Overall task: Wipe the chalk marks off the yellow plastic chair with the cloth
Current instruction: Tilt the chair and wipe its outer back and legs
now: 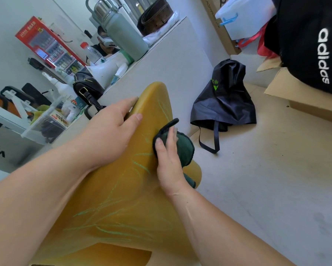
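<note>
The yellow plastic chair (123,208) fills the lower middle of the head view, its backrest reaching up towards the grey partition. Green chalk marks (107,223) streak its seat and backrest. My left hand (111,131) grips the top left edge of the backrest, thumb on the front face. My right hand (169,162) presses a dark green cloth (182,148) against the right side of the backrest, just right of some chalk lines. Part of the cloth hangs over the chair's right edge.
A grey partition wall (171,60) stands right behind the chair. A black bag (224,100) lies on the floor to the right. Cardboard boxes (295,96) and a black backpack (311,41) sit at the far right. A cluttered desk with a seated person is at the left.
</note>
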{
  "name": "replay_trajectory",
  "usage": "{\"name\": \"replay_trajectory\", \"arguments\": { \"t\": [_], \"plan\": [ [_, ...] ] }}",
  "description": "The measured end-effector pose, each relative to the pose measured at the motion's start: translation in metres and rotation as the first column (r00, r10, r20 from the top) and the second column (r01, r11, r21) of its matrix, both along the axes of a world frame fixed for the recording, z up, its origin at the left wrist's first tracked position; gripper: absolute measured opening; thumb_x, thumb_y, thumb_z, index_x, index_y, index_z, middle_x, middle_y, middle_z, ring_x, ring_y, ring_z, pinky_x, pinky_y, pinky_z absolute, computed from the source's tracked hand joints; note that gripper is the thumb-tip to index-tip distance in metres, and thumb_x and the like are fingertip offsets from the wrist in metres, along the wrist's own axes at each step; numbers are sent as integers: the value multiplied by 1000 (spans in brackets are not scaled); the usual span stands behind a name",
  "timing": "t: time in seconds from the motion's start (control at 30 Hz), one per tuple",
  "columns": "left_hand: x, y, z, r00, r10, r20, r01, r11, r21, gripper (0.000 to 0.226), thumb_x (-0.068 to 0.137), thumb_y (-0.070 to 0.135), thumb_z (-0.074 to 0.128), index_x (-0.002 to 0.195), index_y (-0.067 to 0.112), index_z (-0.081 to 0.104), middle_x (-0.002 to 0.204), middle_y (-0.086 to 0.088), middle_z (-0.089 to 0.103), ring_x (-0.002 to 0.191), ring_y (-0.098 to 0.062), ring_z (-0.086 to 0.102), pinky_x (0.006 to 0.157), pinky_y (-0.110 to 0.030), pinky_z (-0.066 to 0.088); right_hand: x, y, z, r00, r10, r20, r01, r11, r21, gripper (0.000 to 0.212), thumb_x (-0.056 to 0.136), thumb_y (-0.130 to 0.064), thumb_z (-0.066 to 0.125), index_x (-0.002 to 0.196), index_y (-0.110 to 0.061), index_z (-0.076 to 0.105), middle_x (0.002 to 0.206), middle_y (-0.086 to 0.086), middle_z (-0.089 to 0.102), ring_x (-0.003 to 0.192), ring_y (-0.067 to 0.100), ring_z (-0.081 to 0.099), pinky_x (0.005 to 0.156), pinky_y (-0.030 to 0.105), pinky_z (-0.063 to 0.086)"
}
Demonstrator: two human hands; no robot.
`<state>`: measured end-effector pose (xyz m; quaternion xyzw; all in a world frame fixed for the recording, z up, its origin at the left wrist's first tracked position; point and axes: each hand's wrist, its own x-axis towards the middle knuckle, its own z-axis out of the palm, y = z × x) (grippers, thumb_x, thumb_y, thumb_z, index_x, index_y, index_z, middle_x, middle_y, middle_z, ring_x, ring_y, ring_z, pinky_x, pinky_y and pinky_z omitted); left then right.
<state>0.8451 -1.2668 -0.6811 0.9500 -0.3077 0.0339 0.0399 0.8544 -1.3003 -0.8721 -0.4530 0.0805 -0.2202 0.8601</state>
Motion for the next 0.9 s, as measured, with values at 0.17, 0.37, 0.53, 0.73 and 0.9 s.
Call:
{"name": "replay_trajectory", "arguments": {
  "t": [0.17,0.37,0.53,0.73,0.9],
  "plan": [
    [-25,22,-2,1000,-11,-2,11,1000,-26,50,100,39,44,150,41,37,134,24,51,111,8,52,90,-11,36,18,4,-46,971,222,-86,-190,942,277,88,54,-107,45,133,-85,13,167,-26,11,155,11,17,125,55,16],
    [-25,19,-3,998,-50,22,51,998,-21,50,100,36,44,149,39,37,123,38,45,97,28,44,79,10,27,16,-46,16,1000,4,-29,-5,999,-51,69,106,-54,31,163,-31,0,170,-14,-4,156,4,-4,129,41,1],
    [-23,21,-4,999,-51,7,51,997,-52,51,97,41,43,148,40,41,131,34,50,112,31,38,83,8,30,19,-44,22,984,-122,132,140,981,-137,79,98,-60,33,163,-29,2,170,-16,2,154,-2,-6,127,34,-1],
    [-24,22,-3,998,-46,-41,43,996,-80,64,84,55,37,146,44,41,132,31,54,116,19,46,87,-3,37,3,13,-52,948,313,-62,-274,899,343,110,52,-108,42,147,-70,0,165,-32,4,155,6,10,127,52,14],
    [-25,21,-4,1000,-27,-12,27,999,-41,67,83,58,33,148,44,38,137,29,50,119,18,44,86,-1,34,13,-12,-26,968,240,-69,-213,937,277,113,64,-102,41,155,-54,-4,167,-25,3,155,9,12,127,50,15]
  ]
}}
